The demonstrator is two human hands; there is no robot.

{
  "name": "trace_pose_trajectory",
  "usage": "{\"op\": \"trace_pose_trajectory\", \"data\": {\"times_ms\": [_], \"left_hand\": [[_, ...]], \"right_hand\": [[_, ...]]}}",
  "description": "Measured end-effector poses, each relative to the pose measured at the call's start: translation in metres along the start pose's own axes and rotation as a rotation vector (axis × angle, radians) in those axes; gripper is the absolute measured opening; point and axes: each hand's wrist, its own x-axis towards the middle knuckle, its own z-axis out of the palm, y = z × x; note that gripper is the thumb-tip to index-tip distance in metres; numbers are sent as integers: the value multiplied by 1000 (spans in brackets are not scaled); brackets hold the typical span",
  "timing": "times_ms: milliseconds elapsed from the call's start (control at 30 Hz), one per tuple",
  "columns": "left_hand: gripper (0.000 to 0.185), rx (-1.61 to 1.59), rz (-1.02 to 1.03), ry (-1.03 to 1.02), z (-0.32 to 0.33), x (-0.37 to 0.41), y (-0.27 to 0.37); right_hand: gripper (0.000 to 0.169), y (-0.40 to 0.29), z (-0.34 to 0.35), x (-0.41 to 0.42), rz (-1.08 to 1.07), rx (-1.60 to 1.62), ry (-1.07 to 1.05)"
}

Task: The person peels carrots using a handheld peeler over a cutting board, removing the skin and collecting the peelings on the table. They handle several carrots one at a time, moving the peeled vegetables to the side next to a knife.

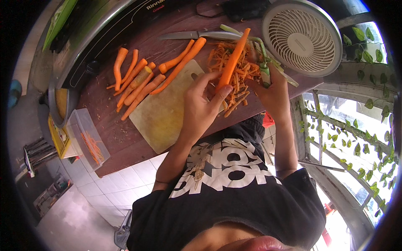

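Observation:
My left hand (202,98) grips the thick end of a peeled carrot (236,56), its thin end pointing up and away from me. In my right hand (272,89) is a peeler with a green handle (264,73), its head beside the carrot. Beneath both lies a heap of carrot peelings (216,59) on the table. The pale cutting board (160,119) extends under my left wrist. Left of it lie several carrots (138,80), one with a browner, unpeeled-looking skin. Two longer carrots (185,61) rest near the board's far corner.
A knife (216,35) lies behind the peelings. A round fan (301,40) stands at the far right. A black Rinnai gas stove (125,22) borders the far left. At the table's left edge a clear plastic container (91,141) holds orange strips. Leafy vines (355,144) hang at the right windows.

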Motion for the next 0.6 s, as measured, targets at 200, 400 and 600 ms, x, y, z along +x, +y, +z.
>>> {"op": "trace_pose_trajectory", "data": {"times_ms": [200,400,600], "left_hand": [[33,-11,-29,-13,2,0,6],[29,57,20,38,-3,-1,-3],[27,125,147,117,-19,7,2]], "right_hand": [[22,-23,5,-1,310,373,-120],[16,-14,12,5,337,619,-79],[18,-17,3,0,55,184,223]]}}
